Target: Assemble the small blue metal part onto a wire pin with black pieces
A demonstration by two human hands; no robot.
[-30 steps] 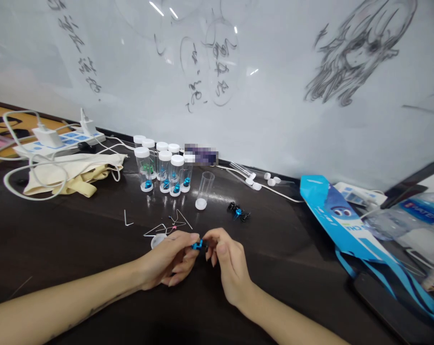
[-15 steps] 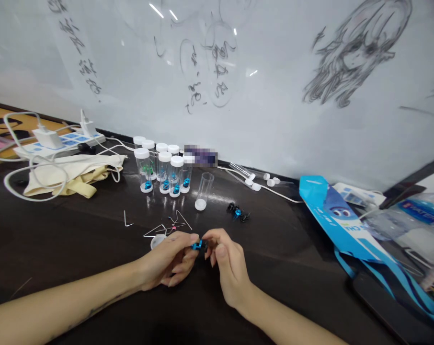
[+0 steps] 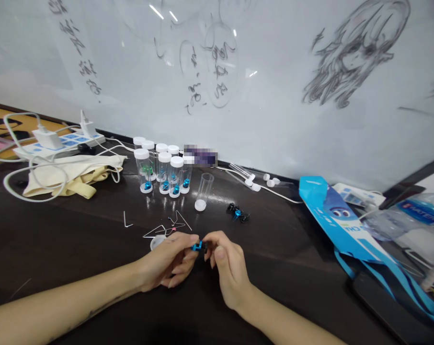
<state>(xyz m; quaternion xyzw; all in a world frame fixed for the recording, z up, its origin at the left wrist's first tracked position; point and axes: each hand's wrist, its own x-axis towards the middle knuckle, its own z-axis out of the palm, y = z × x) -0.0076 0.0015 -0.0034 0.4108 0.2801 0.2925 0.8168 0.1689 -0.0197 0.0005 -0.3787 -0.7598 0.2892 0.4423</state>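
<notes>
Between the thumb and fingers of my left hand [image 3: 176, 258] is a small blue-and-black metal part [image 3: 198, 246]. My right hand [image 3: 229, 268] is curled at the part's black end, its index fingertip against it; the exact grip is partly hidden. A white cap-like dish [image 3: 157, 241] lies partly behind my left hand. Just beyond it are several thin bent wires or hex keys [image 3: 179, 219]. An uncapped clear tube [image 3: 204, 191] stands upright past my hands. To its right sits a small heap of black and blue parts [image 3: 237, 212].
Several white-capped clear tubes [image 3: 142, 170] with blue or green pieces stand at the back left. An L-shaped hex key [image 3: 126, 219] lies in front of them. A cloth bag [image 3: 73, 175] and power strip [image 3: 66, 142] are left; a blue package [image 3: 332, 220] and plastic bottle [image 3: 404, 223] right.
Both hands stay almost where they were, with the small part in the same spot. It appears turned very slightly, showing a bit more blue.
</notes>
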